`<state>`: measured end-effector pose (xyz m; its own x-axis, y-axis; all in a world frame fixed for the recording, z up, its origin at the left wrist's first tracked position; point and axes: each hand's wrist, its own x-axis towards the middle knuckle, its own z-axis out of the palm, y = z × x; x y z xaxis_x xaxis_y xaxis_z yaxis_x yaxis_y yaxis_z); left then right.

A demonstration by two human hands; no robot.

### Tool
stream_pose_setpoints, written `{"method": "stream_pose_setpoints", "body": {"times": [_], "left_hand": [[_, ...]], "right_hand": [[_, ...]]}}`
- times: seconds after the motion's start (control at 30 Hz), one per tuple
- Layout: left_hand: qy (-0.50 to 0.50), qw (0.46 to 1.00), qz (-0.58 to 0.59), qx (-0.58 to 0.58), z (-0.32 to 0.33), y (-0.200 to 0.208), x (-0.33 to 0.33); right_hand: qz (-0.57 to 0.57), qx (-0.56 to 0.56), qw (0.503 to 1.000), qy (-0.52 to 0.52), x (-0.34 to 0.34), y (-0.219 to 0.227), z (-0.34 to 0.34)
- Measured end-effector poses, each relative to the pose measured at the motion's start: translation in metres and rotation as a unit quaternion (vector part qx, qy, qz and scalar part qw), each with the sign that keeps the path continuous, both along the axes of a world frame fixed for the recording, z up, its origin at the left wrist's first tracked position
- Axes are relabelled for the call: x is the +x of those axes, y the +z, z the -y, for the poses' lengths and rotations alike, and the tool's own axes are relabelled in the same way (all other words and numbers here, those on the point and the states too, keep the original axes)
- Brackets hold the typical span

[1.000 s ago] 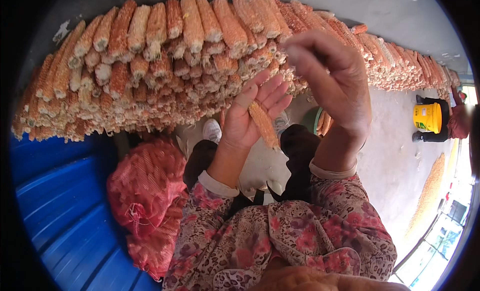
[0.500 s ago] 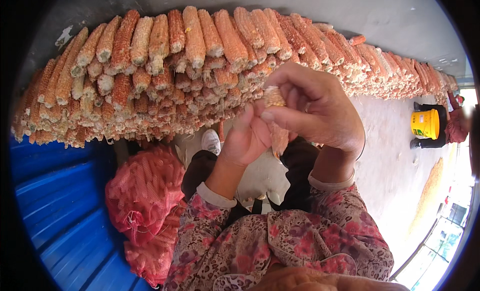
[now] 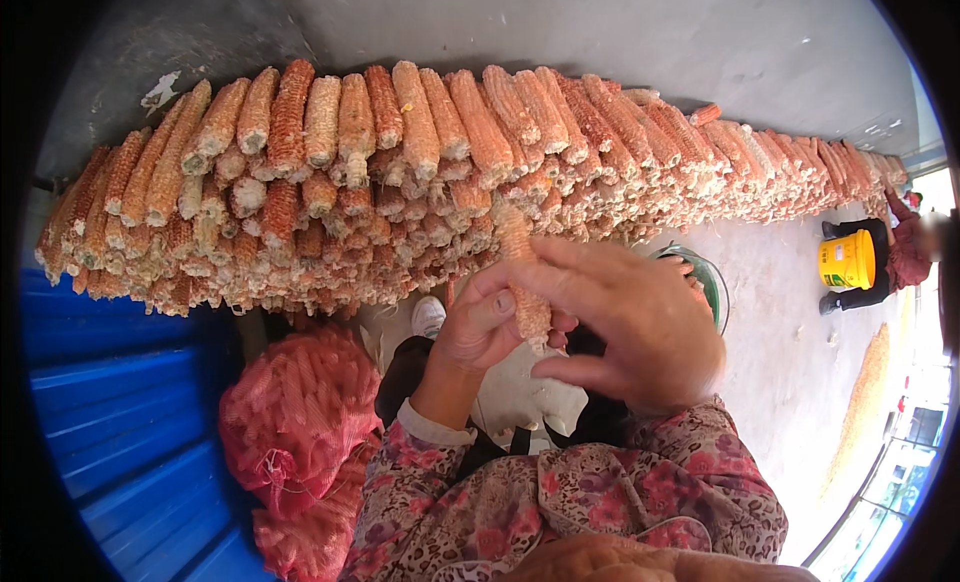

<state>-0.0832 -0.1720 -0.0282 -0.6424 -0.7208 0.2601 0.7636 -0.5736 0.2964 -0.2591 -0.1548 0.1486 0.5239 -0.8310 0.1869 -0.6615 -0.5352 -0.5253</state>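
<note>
A pale orange corn cob (image 3: pixel 517 247) stands tilted in front of my chest, its surface looking bare of kernels. My left hand (image 3: pixel 478 327) is closed round its middle, with the thumb lying toward the near side. Right beside the cob is my right hand (image 3: pixel 640 322), blurred by motion, its fingers stretched out and thumb apart. Its fingertips overlap the cob; whether they touch it I cannot tell. Just beyond both hands rises a long stack of stripped corn cobs (image 3: pixel 410 122), laid with their ends facing me.
A red mesh sack (image 3: pixel 295 402) full of cobs stands at left by blue corrugated sheeting (image 3: pixel 120 412). Partly behind my right hand is a green-rimmed container (image 3: pixel 718 287). A person (image 3: pixel 905 252) with a yellow bucket (image 3: pixel 847 260) is at far right, near a strip of spread grain (image 3: pixel 862 397).
The right hand has come off the cob's upper end and moved down, its fingers spreading. More of the cob shows in my left hand. The view has shifted, uncovering the green-rimmed container.
</note>
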Motion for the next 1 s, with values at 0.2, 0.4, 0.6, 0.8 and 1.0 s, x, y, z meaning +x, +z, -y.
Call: {"method": "stream_pose_setpoints", "body": {"times": [0.2,0.4,0.6,0.8,1.0], "left_hand": [[0.032,0.999,0.011,0.009,-0.008,-0.015,0.005],[-0.027,0.998,0.051,-0.022,0.002,0.002,-0.002],[-0.027,0.996,0.085,-0.018,0.005,0.005,-0.005],[0.003,0.996,0.092,0.017,0.004,0.006,0.002],[0.011,0.995,0.092,0.022,0.004,0.005,0.007]], "right_hand": [[0.007,-0.044,0.999,-0.030,0.018,0.002,-0.011],[0.203,-0.175,0.943,-0.195,0.020,-0.007,0.018],[0.124,-0.311,0.916,-0.221,0.036,-0.060,0.088],[0.078,-0.268,0.944,-0.174,0.040,-0.058,0.090],[0.019,-0.265,0.944,-0.198,0.049,-0.061,0.091]]}}
